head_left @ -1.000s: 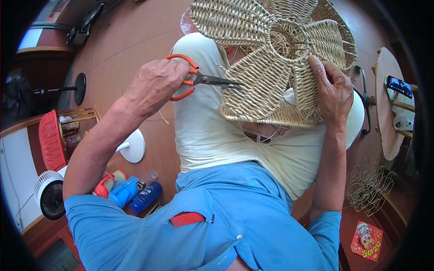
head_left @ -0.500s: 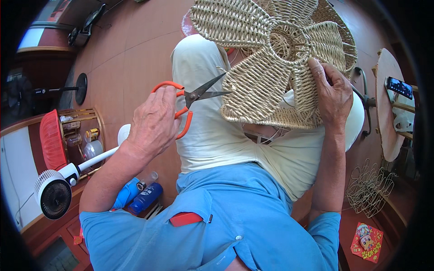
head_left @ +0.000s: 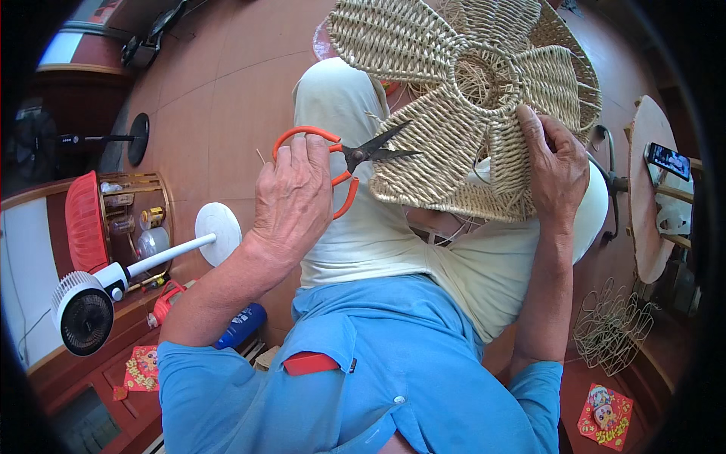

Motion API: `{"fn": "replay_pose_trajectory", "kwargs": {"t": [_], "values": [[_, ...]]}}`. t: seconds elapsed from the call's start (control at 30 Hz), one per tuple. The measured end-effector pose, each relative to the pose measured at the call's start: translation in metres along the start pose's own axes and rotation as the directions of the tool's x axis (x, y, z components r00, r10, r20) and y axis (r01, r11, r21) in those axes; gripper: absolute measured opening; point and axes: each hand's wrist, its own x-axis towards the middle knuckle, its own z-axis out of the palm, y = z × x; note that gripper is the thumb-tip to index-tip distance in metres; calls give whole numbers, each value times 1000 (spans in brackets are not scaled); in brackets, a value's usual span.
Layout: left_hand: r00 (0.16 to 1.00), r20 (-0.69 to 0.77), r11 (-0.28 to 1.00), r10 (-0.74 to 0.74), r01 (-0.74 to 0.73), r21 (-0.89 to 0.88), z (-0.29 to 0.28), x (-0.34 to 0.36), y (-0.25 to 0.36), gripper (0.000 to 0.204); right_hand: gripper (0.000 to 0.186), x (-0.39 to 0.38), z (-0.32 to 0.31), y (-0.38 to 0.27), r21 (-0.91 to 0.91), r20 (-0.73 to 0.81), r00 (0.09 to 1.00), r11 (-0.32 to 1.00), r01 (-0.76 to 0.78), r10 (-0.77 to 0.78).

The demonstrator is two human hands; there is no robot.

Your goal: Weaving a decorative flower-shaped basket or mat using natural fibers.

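My left hand [head_left: 293,198] is closed on the handles of orange-handled scissors [head_left: 361,157], whose dark blades are parted, their tips lying at a lower petal of a woven straw piece. This flower-shaped piece [head_left: 431,151] has a ring at its middle with loose strands inside and rests over my thighs. My right hand [head_left: 558,174] grips it at the lower right petal, thumb on top and fingers curled.
At the left stand a white fan [head_left: 85,321], a red basket [head_left: 83,219] and a blue bottle [head_left: 238,325]. On the right are a round wooden board [head_left: 644,212] with a phone [head_left: 667,159], and a tangle of wire frames [head_left: 612,325].
The scissor blades were closed a second ago, then opened. My left hand dipped leftward and has since moved right, toward the woven piece. My right hand keeps its grip, slightly lower in view.
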Motion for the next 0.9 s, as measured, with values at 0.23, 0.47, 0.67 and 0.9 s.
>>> {"fn": "replay_pose_trajectory", "kwargs": {"t": [0.23, 0.47, 0.67, 0.9], "values": [[999, -32, 996, -9, 12, 90, 9, 0, 3, 29, 44, -2, 0, -2, -11, -10, 1000, 1000, -4, 4], [997, -80, 988, -12, 24, 155, 16, 0, 3, 26, 44, -2, 0, -1, -23, 8, 1000, 1000, -16, 16], [995, -104, 991, 3, 11, 132, 18, 0, -1, 22, 45, -2, 2, 1, -17, -36, 999, 1000, 17, -17], [996, -92, 995, 9, 1, 104, 16, 0, -4, 17, 45, -1, 1, 2, -17, -5, 1000, 1000, -3, 3]]}}
